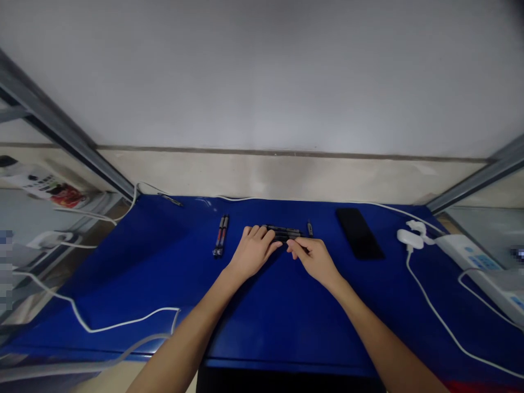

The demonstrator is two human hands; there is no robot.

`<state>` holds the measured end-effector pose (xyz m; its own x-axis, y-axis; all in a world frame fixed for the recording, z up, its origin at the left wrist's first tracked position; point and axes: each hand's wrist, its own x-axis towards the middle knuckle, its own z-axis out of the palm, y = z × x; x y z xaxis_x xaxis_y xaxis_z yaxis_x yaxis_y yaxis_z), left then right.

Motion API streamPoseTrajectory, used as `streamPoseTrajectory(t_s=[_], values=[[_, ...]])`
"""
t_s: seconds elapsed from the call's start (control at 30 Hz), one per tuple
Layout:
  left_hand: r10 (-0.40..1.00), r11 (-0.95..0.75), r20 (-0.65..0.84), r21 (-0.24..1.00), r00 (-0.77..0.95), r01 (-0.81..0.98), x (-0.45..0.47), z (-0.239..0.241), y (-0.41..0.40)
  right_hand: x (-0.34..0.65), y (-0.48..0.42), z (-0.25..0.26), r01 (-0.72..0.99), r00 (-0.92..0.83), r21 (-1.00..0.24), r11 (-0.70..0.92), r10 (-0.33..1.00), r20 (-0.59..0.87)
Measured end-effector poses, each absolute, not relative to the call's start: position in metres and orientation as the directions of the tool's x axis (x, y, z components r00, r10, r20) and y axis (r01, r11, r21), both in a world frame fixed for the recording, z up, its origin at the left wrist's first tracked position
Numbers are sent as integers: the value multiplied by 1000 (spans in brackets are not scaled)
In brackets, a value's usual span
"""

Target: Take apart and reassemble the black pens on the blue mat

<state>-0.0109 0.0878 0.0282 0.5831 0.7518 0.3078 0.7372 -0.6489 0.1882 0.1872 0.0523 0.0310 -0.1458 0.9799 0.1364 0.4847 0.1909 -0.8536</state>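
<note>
Several dark pens (287, 230) lie side by side, roughly left to right, on the blue table in front of me. My left hand (250, 254) is closed over their left ends, its fingers curled and its thumb pointing right along the nearest one. At the right end, my right hand (318, 261) pinches the nearest pen between thumb and fingers; its tip is hidden by the hand. Just behind that hand is a short dark piece (310, 228), perhaps a pen cap. To the left of my left hand, two pens (221, 234) with red markings lie together, pointing away from me.
A black phone (359, 233) lies to the right on the blue table (286, 322). Beyond it are a white charger (410, 239) with a cable and a white power strip (470, 254). Another pen (171, 200) rests far left. White cables (123, 323) cross the left side.
</note>
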Motion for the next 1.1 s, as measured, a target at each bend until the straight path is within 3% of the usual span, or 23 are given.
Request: streamPoseTrajectory(t_s=[0.23, 0.47, 0.57, 0.7, 0.8, 0.9, 1.0, 1.1], values=[[762, -647, 253, 282, 596, 708, -9, 24, 86, 185, 52, 31, 508, -119, -837, 204, 979, 166], [783, -616, 207, 391, 586, 684, -8, 18, 82, 184, 53, 30, 549, -214, -790, 273, 960, 183], [799, -595, 202, 396, 566, 700, -7, 19, 81, 193, 57, 28, 591, -132, -769, 245, 969, 207], [841, -537, 223, 464, 493, 705, -6, 20, 82, 218, 69, 18, 779, 116, -613, 130, 932, 344], [873, -477, 224, 584, 434, 657, -7, 21, 84, 233, 76, 8, 864, 131, -498, 70, 925, 357], [922, -352, 202, 796, 331, 493, -7, 26, 87, 235, 76, 3, 906, 88, -419, 58, 942, 323], [967, -80, 57, 993, 249, 82, -9, 31, 90, 230, 73, 3, 938, 68, -344, 51, 943, 327], [948, 173, -64, 926, 312, -335, -12, 34, 94, 226, 70, 3, 956, 73, -291, 32, 937, 343]])
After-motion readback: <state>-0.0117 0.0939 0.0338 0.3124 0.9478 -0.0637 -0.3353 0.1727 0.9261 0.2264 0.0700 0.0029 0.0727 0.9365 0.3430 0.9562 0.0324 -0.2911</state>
